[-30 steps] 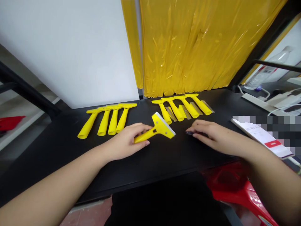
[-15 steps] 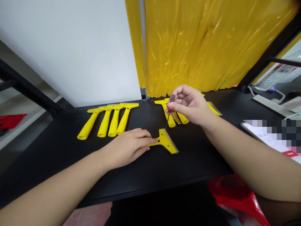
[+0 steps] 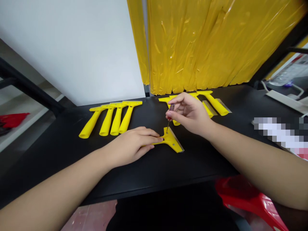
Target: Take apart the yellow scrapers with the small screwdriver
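A yellow scraper (image 3: pixel 173 141) with a metal blade edge lies on the black table, its head pointing right. My left hand (image 3: pixel 134 145) is closed around its handle, which the fingers mostly cover. Between thumb and fingers my right hand (image 3: pixel 190 112) grips a small screwdriver (image 3: pixel 171 109) with a dark reddish, see-through handle. The screwdriver is nearly upright, and its tip is at the farther of two screws in the scraper head. The nearer screw (image 3: pixel 173 144) shows uncovered.
Several yellow scrapers (image 3: pixel 117 118) lie in a row behind my left hand. More scrapers (image 3: pixel 215 102) lie behind my right hand, partly hidden by it. A white panel (image 3: pixel 91 51) and yellow plastic sheeting (image 3: pixel 192 45) stand behind the table (image 3: pixel 149 173). A power strip (image 3: pixel 286 101) is at the right.
My right hand has moved down and slightly left, bringing the screwdriver tip from beyond the scraper's head onto its farther screw. The left hand still holds the handle.
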A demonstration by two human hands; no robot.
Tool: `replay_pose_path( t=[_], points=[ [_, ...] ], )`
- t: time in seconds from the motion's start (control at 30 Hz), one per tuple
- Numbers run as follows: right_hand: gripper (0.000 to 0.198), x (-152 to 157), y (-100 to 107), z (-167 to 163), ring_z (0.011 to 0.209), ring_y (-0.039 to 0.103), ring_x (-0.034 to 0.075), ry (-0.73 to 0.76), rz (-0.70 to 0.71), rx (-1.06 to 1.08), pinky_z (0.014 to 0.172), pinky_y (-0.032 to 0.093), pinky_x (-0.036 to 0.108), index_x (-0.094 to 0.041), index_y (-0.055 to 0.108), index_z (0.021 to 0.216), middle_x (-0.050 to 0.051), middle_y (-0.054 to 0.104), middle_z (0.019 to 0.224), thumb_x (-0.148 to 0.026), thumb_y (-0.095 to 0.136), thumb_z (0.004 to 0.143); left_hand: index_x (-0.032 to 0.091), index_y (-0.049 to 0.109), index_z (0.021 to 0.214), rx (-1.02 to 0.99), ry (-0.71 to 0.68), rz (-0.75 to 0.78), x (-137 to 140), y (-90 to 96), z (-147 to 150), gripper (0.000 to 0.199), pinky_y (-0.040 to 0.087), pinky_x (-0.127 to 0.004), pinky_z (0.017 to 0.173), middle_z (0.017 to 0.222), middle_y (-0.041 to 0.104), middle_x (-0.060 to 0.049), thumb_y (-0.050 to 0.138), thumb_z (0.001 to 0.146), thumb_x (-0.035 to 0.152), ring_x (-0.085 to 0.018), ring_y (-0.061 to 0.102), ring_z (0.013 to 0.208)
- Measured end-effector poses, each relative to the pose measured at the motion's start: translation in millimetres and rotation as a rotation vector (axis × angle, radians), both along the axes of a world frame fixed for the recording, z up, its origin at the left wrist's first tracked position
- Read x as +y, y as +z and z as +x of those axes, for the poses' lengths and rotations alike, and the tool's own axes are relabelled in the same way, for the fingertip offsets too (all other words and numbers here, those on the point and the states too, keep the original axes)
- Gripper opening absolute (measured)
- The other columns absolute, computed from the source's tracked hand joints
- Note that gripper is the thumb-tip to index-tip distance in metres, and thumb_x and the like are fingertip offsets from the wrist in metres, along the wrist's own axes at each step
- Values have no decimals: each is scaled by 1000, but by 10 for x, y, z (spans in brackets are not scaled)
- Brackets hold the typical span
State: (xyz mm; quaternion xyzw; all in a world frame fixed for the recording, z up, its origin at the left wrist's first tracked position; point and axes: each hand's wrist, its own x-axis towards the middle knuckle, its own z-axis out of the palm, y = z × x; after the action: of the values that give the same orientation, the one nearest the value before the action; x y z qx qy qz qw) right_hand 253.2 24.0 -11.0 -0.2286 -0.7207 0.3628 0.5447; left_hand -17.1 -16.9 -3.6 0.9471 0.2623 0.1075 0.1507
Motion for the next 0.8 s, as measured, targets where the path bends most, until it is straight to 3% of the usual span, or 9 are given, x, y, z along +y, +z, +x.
replay_pose_path(
  t=[0.2,0.37,0.57,0.8],
  points=[
    [28,-41,1,5,67,67,15,-76,39,-38,62,58,30,-26,63,105,-3,62,79,-36,86,92,27,71,143,-36,-38,6,28,-33,-12,36,54,-37,109,141,75,-3,59,109,21,-22,68,124],
    [22,-44,-21,-45,61,58,12,-111,69,0,57,52,29,-26,63,98,-4,57,77,-30,84,93,27,71,143,-45,-47,17,34,-37,-4,37,56,-37,105,140,76,-4,59,109,20,-23,69,120],
    [19,-65,-9,-84,66,60,13,-81,20,45,62,55,31,-24,67,93,-2,58,80,-34,84,93,25,72,142,-53,-55,14,45,-37,16,36,56,-36,104,137,77,-4,60,108,20,-23,70,119],
    [24,-56,32,-97,63,57,11,-46,-4,95,55,57,26,-21,69,91,-3,56,78,-36,88,89,27,71,144,-55,-54,12,40,-38,2,38,57,-37,104,138,77,-5,59,109,20,-23,70,119]
  ],
)
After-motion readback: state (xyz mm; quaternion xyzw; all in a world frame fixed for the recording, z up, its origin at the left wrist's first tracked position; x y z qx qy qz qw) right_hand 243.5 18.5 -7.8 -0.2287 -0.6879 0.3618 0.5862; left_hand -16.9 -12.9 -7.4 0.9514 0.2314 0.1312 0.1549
